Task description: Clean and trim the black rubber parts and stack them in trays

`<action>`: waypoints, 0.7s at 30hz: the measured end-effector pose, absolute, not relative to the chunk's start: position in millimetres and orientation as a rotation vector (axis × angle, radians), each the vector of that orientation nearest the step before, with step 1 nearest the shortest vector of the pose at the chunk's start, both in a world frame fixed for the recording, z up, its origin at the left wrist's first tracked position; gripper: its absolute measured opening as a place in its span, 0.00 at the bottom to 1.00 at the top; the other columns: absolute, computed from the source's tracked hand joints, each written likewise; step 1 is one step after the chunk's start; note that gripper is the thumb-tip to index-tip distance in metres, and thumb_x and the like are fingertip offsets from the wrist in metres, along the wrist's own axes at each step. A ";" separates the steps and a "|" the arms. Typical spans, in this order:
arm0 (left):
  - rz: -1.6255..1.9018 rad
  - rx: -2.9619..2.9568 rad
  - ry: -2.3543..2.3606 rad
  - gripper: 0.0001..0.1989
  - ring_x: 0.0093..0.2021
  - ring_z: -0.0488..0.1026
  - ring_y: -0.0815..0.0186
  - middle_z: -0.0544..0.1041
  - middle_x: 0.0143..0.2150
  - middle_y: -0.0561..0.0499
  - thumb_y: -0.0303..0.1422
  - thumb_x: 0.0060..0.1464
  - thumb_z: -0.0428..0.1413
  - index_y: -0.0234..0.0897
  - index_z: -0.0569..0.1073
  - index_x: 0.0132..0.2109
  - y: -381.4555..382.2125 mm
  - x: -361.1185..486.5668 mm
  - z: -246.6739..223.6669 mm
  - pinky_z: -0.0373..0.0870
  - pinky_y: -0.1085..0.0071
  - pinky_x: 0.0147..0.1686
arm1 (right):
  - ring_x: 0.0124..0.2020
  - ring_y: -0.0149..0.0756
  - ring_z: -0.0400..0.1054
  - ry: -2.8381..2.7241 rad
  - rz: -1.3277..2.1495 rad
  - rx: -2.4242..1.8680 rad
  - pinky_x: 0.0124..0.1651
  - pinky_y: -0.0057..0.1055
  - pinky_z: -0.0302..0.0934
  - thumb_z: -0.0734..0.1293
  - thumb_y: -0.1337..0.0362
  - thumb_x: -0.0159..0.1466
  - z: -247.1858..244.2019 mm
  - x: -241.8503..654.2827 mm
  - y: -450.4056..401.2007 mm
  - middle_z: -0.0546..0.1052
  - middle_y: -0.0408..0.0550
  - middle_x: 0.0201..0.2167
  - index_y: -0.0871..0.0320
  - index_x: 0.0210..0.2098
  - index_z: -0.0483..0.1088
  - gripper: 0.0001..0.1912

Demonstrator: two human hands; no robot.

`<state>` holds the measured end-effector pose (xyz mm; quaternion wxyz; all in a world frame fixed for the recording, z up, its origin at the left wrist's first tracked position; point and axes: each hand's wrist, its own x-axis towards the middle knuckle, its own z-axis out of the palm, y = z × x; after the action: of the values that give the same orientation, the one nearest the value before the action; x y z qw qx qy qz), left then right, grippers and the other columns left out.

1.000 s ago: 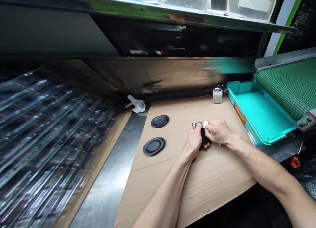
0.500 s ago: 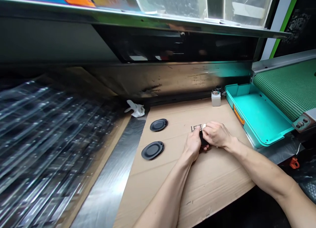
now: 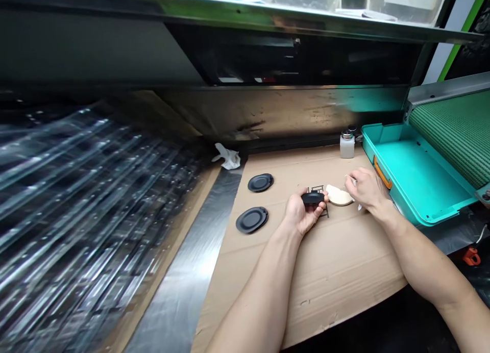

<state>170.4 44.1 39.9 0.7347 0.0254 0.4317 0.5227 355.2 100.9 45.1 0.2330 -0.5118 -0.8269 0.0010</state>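
Note:
My left hand (image 3: 302,212) is closed round a small black part (image 3: 313,198), held just above the cardboard sheet (image 3: 337,271). To its right is a round cream-coloured piece (image 3: 339,196). Beyond that piece, my right hand (image 3: 367,188) has its fingers pinched together, with a bit of something thin and white at the fingertips, too small to name. Two round black discs lie on the cardboard to the left, one farther back (image 3: 261,182) and one nearer (image 3: 251,220). Black lettering on the cardboard is partly covered by my left hand.
A small bottle with a metal cap (image 3: 347,145) stands at the back. On the right are a turquoise tray (image 3: 424,174) and a green conveyor belt (image 3: 455,133). Crumpled white material (image 3: 228,156) lies at the back left, beside blurred stacked clear plastic (image 3: 76,205).
My hands have come apart: the right has moved away to the right, and the cream piece now shows between them. The black part stays in my left hand. The camera view has shifted.

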 end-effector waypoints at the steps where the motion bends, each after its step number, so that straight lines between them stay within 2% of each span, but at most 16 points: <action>1: 1.145 0.032 0.929 0.22 0.17 0.65 0.72 0.72 0.25 0.42 0.37 0.67 0.37 0.24 0.70 0.45 44.3 168.7 39.6 0.64 0.82 0.12 | 0.37 0.40 0.70 -2.294 -0.012 -1.473 0.38 0.31 0.56 0.61 0.63 0.68 45.6 357.1 102.2 0.78 0.53 0.37 0.57 0.33 0.76 0.13; 6: 1.155 -0.009 0.886 0.22 0.18 0.66 0.71 0.72 0.27 0.42 0.38 0.67 0.38 0.23 0.70 0.47 44.6 165.2 36.1 0.66 0.81 0.13 | 0.39 0.47 0.71 -2.343 -0.076 -1.708 0.39 0.36 0.59 0.63 0.66 0.65 42.9 362.8 104.9 0.79 0.58 0.38 0.58 0.41 0.77 0.11; 9: 1.158 -0.006 0.885 0.23 0.19 0.67 0.72 0.72 0.27 0.42 0.38 0.68 0.38 0.23 0.70 0.47 43.8 165.3 36.8 0.66 0.82 0.14 | 0.46 0.50 0.68 -2.325 -0.136 -1.601 0.46 0.40 0.60 0.63 0.66 0.66 44.1 360.5 100.7 0.77 0.61 0.43 0.59 0.50 0.75 0.15; 11: 1.161 0.009 0.893 0.24 0.19 0.67 0.72 0.73 0.26 0.42 0.39 0.68 0.37 0.23 0.71 0.46 43.1 166.7 37.5 0.67 0.82 0.15 | 0.49 0.50 0.65 -2.348 -0.118 -1.439 0.50 0.41 0.59 0.62 0.62 0.68 45.4 355.8 94.0 0.75 0.60 0.46 0.59 0.53 0.73 0.16; 15: 1.283 0.115 0.935 0.28 0.19 0.68 0.70 0.74 0.26 0.42 0.42 0.69 0.36 0.24 0.73 0.43 42.7 170.9 34.6 0.67 0.78 0.15 | 0.49 0.46 0.64 -2.585 0.078 -1.114 0.52 0.39 0.58 0.65 0.55 0.70 41.9 345.3 79.6 0.74 0.54 0.47 0.53 0.54 0.72 0.17; 18: 1.445 0.207 0.938 0.29 0.20 0.69 0.68 0.76 0.27 0.42 0.44 0.69 0.36 0.26 0.74 0.41 44.1 172.8 28.3 0.65 0.76 0.16 | 0.49 0.45 0.64 -2.666 0.150 -1.129 0.53 0.39 0.58 0.66 0.60 0.69 35.3 342.6 79.3 0.74 0.54 0.47 0.52 0.52 0.73 0.13; 21: 1.548 0.270 0.968 0.29 0.22 0.71 0.67 0.77 0.29 0.42 0.46 0.69 0.36 0.28 0.74 0.42 46.9 175.4 20.7 0.66 0.75 0.19 | 0.51 0.45 0.64 -2.467 0.171 -1.172 0.54 0.40 0.59 0.64 0.61 0.70 29.8 339.9 83.4 0.72 0.56 0.49 0.56 0.51 0.73 0.13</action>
<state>175.4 46.9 20.7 0.6037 0.1166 0.4181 0.6687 339.9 83.4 29.8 0.2010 -0.4197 -0.8830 0.0612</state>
